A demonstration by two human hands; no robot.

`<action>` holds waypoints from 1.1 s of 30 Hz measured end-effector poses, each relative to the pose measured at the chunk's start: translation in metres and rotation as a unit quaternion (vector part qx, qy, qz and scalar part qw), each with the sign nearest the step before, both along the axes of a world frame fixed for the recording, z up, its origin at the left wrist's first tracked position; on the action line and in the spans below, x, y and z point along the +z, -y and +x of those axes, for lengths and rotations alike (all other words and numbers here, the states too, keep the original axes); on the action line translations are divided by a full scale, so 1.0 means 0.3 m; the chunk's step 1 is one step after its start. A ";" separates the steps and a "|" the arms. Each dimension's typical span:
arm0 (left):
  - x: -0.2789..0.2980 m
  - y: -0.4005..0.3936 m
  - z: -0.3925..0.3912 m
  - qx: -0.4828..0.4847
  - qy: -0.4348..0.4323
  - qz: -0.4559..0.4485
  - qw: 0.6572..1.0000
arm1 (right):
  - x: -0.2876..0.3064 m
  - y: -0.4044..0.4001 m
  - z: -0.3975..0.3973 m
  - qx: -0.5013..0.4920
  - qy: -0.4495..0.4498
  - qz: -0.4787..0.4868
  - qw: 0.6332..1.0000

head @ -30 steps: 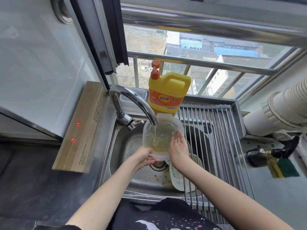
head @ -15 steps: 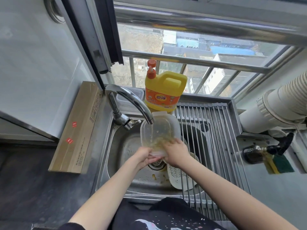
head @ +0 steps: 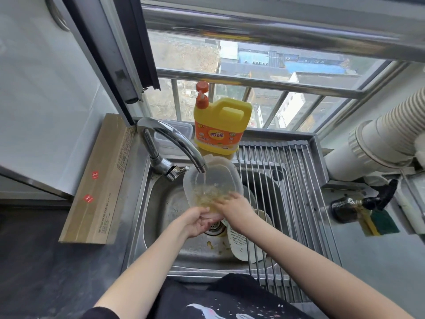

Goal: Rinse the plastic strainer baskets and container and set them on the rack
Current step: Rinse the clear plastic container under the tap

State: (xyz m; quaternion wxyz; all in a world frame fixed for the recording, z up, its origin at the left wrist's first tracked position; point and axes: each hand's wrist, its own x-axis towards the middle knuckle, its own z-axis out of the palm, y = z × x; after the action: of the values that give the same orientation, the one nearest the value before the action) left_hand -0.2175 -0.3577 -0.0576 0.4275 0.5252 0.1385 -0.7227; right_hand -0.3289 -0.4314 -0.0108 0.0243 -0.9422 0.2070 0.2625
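Far left: long cardboard box [head: 97, 180] lies on the dark counter [head: 34, 249], its long side along the left rim of the sink [head: 161, 226].

Faucet [head: 171, 143] rises at the sink's back-left corner; spout arcs right, water running from its tip. Clear lidded tub [head: 174, 132] sits on the back ledge behind the spout.

Left hand [head: 195, 221], over the sink's middle just in front of the stream: fingers curled up under the near bottom edge of the container [head: 213, 180], gripping it from below. Drain [head: 213, 229] visible directly under this hand.

Container: clear plastic, held tilted with its mouth toward the camera, directly under the spout. Stream falls into it. Yellowish murky water pooled at its lower, near end.

Right hand [head: 232, 208]: fingers extended, fairly close together, lying inside the container's lower right part and pressed on the wet inner wall. Fingertips blurred; exact contact cannot be told.

Yellow detergent bottle [head: 220, 127], orange pump, stands on the back ledge, just behind the container.

White strainer basket [head: 241, 242] lies in the sink near its front right, partly under the right forearm and the rack [head: 287, 192].

Rack: roll-up metal bars spanning the sink's right side.

Far right: green-yellow sponge [head: 379, 224] on the counter.
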 end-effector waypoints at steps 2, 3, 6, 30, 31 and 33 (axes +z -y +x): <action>0.004 0.010 0.017 -0.039 -0.036 -0.003 0.999 | 0.003 0.010 0.008 -0.007 -0.035 -0.074 0.997; 0.003 0.018 0.027 -0.058 -0.041 -0.004 0.997 | 0.008 0.006 0.015 -0.006 -0.040 -0.090 0.995; 0.004 0.037 0.055 -0.107 0.004 0.011 0.994 | 0.045 -0.008 0.026 0.032 -0.042 -0.082 0.995; 0.011 -0.014 0.041 -0.114 0.078 -0.031 0.990 | -0.117 0.095 0.026 -0.039 -0.133 0.010 0.990; 0.021 -0.010 0.041 -0.116 0.083 -0.027 0.989 | -0.120 0.084 0.031 -0.051 -0.140 0.013 0.989; 0.026 -0.010 0.041 -0.129 0.091 -0.021 0.987 | -0.124 0.046 0.042 0.005 -0.152 0.077 0.985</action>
State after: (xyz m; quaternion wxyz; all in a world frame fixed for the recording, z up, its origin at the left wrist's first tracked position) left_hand -0.2052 -0.3547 -0.0497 0.3524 0.5934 0.0146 -0.7235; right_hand -0.3165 -0.4453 -0.0481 0.0637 -0.8878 0.1828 0.4175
